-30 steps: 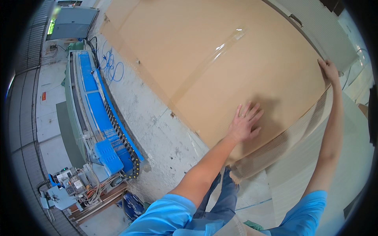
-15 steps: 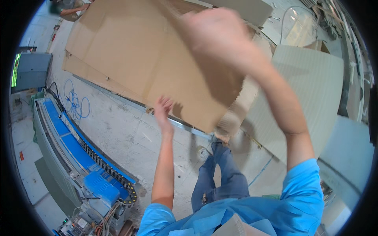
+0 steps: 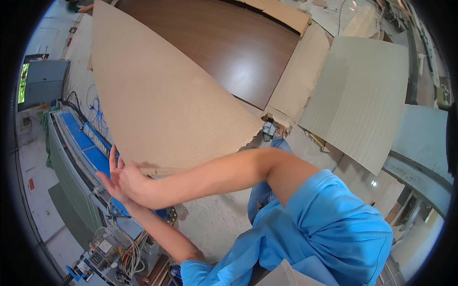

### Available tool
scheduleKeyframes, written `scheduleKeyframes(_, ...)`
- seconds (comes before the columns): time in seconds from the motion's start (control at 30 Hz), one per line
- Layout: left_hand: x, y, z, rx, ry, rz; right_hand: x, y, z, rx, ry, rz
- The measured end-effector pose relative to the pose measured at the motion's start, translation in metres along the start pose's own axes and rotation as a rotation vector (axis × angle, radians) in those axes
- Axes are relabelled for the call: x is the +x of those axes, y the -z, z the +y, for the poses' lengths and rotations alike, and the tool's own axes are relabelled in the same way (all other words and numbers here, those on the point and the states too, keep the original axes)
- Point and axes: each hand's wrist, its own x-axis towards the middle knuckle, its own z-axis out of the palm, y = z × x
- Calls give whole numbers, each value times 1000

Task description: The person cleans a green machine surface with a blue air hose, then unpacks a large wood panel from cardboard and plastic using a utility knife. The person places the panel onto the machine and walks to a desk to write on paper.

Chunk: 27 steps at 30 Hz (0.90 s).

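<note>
A large corrugated cardboard sheet (image 3: 167,100) is folded back toward the left, its ribbed side facing up. Beneath it a glossy dark brown panel (image 3: 229,47) is partly uncovered. My right arm reaches across my body, and my right hand (image 3: 139,187) is closed on the sheet's near edge, its fingertips partly hidden. Close beside it, overlapped by the right hand, my left hand (image 3: 112,177) has its fingers spread at the sheet's corner. Whether the left palm touches the cardboard is hidden.
A pale ribbed board (image 3: 358,100) lies on the right. On the left stands a long machine with a blue rail (image 3: 90,152), with wiring (image 3: 133,257) at its near end. Another person's arm (image 3: 86,8) shows at the far left. A grey cabinet (image 3: 45,81) stands beyond the machine.
My right hand has swung from the far middle to the near left, bringing the cardboard's edge over and exposing the brown panel. My left hand has moved left, next to it.
</note>
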Motion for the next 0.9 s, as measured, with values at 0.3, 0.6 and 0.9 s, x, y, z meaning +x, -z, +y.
scheduleKeyframes(0.3,-100,129,-102,489,-23,483,-69,-64,-106,488,383,-328)
scheduleKeyframes(0.6,-144,163,-228,1670,739,981,-212,-190,148,1110,-334,-123)
scheduleKeyframes(0.9,56,-123,-442,231,729,283,-412,-349,499,1306,-1679,410)
